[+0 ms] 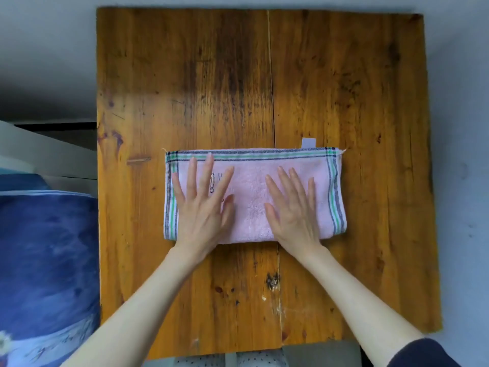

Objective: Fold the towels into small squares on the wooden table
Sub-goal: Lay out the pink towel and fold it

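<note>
Pink towel [254,197], white blank tag [308,143]

This looks like a home. A worn wooden counter [330,88] stands beside blue flowered bedding [45,260].

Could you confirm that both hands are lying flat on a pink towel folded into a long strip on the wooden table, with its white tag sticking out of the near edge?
Not quite: the head view shows the tag sticking out of the far edge, not the near one. The rest holds: the left hand and right hand lie flat on the pink towel, folded into a long strip on the table.
</note>
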